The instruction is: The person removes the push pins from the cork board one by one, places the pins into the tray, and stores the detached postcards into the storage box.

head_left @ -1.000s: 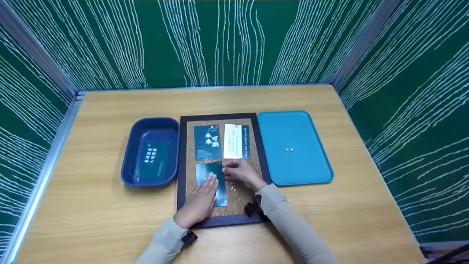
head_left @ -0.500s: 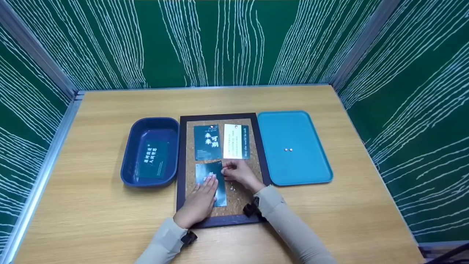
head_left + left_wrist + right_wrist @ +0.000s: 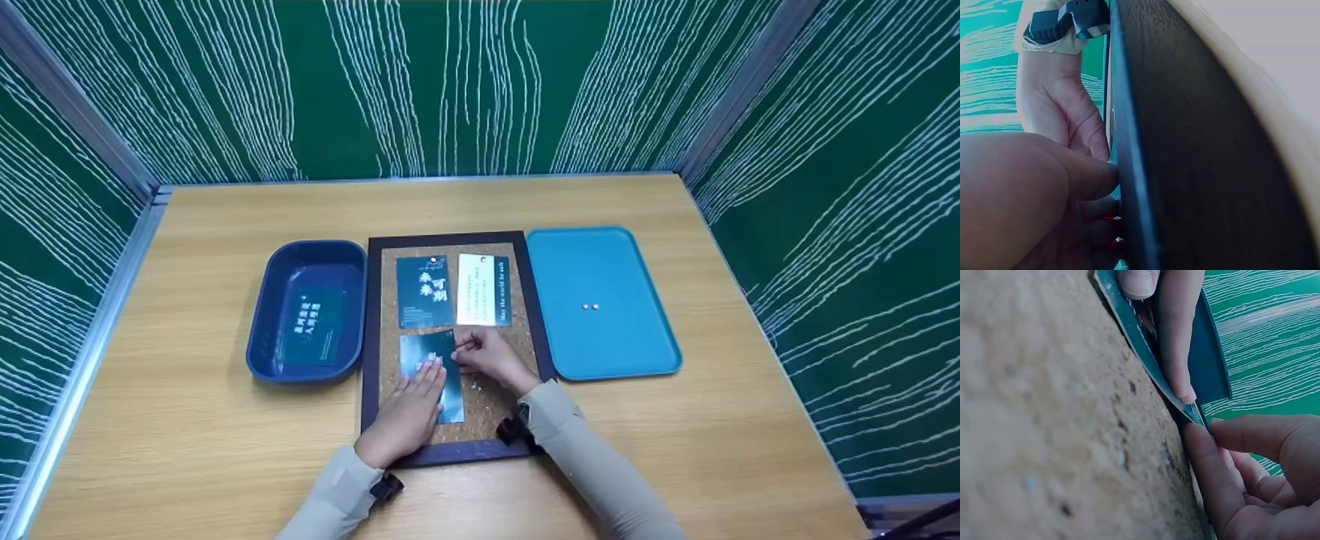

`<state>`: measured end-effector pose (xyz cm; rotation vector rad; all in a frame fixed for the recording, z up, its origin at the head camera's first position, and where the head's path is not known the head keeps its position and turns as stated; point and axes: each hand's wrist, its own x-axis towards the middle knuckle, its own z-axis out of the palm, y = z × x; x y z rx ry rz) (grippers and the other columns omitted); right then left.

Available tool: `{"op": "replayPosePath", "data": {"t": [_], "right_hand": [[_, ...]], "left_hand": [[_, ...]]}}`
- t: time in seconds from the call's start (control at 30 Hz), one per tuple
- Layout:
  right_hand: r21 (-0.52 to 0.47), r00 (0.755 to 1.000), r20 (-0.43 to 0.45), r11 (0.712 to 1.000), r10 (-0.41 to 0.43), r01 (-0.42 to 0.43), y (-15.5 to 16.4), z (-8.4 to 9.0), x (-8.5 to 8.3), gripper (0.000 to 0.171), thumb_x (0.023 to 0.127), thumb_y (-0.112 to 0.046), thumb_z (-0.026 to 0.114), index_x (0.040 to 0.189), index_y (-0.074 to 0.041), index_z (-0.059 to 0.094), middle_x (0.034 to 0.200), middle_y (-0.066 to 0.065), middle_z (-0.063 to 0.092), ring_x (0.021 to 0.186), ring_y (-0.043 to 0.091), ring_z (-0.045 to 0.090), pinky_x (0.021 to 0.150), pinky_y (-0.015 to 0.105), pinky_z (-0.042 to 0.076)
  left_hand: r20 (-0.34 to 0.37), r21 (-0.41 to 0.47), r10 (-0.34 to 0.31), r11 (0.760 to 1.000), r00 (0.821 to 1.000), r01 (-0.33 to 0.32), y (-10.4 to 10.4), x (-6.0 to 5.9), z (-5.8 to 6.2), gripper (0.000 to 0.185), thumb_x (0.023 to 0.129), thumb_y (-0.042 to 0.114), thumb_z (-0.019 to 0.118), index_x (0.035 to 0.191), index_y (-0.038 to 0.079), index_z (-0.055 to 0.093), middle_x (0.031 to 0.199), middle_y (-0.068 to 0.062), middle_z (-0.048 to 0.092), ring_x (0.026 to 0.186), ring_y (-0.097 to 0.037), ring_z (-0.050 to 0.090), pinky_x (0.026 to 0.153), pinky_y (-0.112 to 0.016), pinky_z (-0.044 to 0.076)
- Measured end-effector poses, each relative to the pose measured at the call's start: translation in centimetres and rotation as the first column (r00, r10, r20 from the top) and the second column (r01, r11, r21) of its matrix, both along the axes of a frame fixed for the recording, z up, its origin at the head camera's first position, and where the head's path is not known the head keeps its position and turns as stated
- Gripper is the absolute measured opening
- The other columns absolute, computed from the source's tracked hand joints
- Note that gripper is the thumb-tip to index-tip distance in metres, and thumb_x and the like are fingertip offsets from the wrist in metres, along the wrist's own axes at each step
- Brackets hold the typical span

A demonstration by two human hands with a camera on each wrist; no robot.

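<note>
A dark green card with white print (image 3: 452, 401) lies on the lower part of a dark-framed cork board (image 3: 495, 427). My left hand (image 3: 409, 409) rests on this card with fingers stretched out, covering much of its face. At the card's upper right edge, my right hand (image 3: 491, 358) pinches with thumb and forefinger. In the right wrist view, the card's lifted edge (image 3: 1145, 360) runs down between the right thumb and forefinger (image 3: 1207, 450). Whether a small pin is also in that pinch cannot be seen. The left wrist view shows mostly the board's frame (image 3: 1185, 135).
Higher on the board, a green card (image 3: 424, 296) and a cream-and-green card (image 3: 480, 292) each bear a small pin near the top. A blue basin (image 3: 259, 322) at left holds another green card (image 3: 319, 341). On the right, a turquoise tray (image 3: 615, 345) carries two tiny pins (image 3: 590, 307).
Almost nothing differs. My right hand has shifted very slightly to the left at the card's edge; my left hand has stayed in place.
</note>
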<state>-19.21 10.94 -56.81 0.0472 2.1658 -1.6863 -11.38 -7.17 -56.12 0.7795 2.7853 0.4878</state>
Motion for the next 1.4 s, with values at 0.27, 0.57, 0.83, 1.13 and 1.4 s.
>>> {"op": "replayPosePath", "data": {"t": [0.27,0.57,0.83,1.13,1.4], "right_hand": [[0.038,1.0,-0.011,0.999,0.003,-0.003,0.1,0.1,-0.1,0.016,0.085,-0.002,0.066,0.098,0.006,0.062,0.08,0.003,0.059,0.069,0.011,0.06,0.063,0.024,0.057],[0.057,1.0,0.003,0.998,0.001,-0.001,0.3,0.2,-0.1,0.017,0.085,-0.004,0.067,0.1,0.003,0.062,0.084,0.006,0.061,0.071,0.013,0.061,0.063,0.025,0.056],[0.042,1.0,0.011,0.999,0.002,-0.003,0.3,-0.1,-0.2,0.014,0.086,-0.002,0.066,0.098,0.001,0.061,0.084,0.006,0.06,0.072,0.013,0.061,0.064,0.026,0.058],[0.023,0.999,0.032,1.0,-0.012,0.011,0.2,-0.1,-0.1,0.014,0.085,-0.001,0.066,0.098,0.001,0.061,0.082,0.005,0.059,0.069,0.013,0.061,0.063,0.026,0.058],[0.031,1.0,0.027,0.999,-0.009,0.009,0.3,-0.1,-0.1,0.013,0.085,-0.001,0.066,0.097,0.0,0.062,0.082,0.005,0.06,0.07,0.013,0.062,0.063,0.027,0.058]], "left_hand": [[0.011,0.015,0.001,1.0,1.0,-0.002,0.0,0.0,0.2,0.054,0.101,0.022,0.044,0.148,-0.001,0.032,0.157,-0.017,0.026,0.145,-0.033,0.025,0.116,-0.055,0.025],[0.021,0.019,0.002,1.0,1.0,-0.002,0.0,-0.2,0.3,0.054,0.102,0.023,0.043,0.149,0.0,0.031,0.158,-0.016,0.025,0.146,-0.033,0.024,0.116,-0.054,0.024],[0.097,0.058,-0.022,0.998,0.995,0.016,-0.4,-0.6,0.8,0.055,0.101,0.023,0.046,0.148,-0.001,0.031,0.157,-0.018,0.025,0.146,-0.034,0.023,0.117,-0.054,0.023],[0.193,0.097,-0.022,0.995,0.981,0.004,-0.7,-1.2,1.5,0.054,0.101,0.026,0.047,0.149,0.004,0.034,0.159,-0.013,0.022,0.147,-0.032,0.022,0.118,-0.053,0.022],[0.173,0.218,0.011,0.975,0.985,-0.05,-1.5,-1.9,3.4,0.053,0.101,0.026,0.048,0.149,0.007,0.035,0.158,-0.013,0.025,0.146,-0.031,0.022,0.117,-0.054,0.021]]}}
